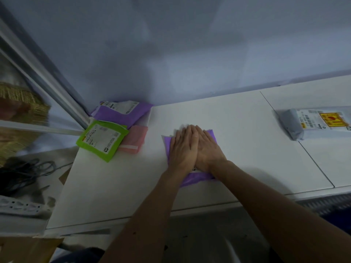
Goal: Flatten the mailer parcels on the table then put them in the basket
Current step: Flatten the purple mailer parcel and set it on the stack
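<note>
A purple mailer parcel lies on the white table near its middle. My left hand and my right hand lie flat on top of it, side by side and touching, fingers pointing away from me. Most of the parcel is hidden under them. At the table's left end another purple parcel, a green one and a pink one overlap in a pile. A grey parcel with a yellow sticker lies at the far right.
A woven basket shows at the far left behind a metal frame. Dark cables lie on the floor below it. A wall rises right behind the table. A seam splits the tabletop on the right.
</note>
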Demonstrator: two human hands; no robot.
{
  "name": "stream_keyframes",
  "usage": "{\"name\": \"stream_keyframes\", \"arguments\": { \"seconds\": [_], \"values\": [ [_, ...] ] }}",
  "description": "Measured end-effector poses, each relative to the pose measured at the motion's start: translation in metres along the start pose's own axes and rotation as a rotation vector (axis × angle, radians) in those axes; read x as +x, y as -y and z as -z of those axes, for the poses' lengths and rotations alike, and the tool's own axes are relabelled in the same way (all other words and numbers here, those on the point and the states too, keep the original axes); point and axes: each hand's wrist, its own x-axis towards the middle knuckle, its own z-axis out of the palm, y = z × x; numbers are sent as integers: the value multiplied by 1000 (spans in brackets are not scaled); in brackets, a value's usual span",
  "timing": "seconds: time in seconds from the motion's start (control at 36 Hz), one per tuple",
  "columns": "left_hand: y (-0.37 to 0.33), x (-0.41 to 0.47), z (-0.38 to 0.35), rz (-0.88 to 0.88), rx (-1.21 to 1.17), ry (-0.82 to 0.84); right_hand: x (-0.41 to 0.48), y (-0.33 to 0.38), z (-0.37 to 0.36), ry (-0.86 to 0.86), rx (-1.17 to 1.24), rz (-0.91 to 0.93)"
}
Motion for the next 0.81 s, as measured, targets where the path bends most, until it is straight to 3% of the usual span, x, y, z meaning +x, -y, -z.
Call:
{"name": "stream_keyframes", "arguments": {
  "seconds": [0.14,0.25,0.42,0.56,0.81],
  "values": [
    [2,1,3,109,-130,7,3,-3,-7,-21,80,-58],
    [4,-5,8,58,43,-70,2,-3,-5,-35,230,-175],
    [14,-16,4,10,162,-199,-6,-3,-2,-76,123,-164],
    [16,-19,5,-27,219,-57,-7,-3,-2,-21,116,-158],
    [23,-16,-4,-42,244,-118,-5,-3,-5,-53,119,-160]
  ]
}}
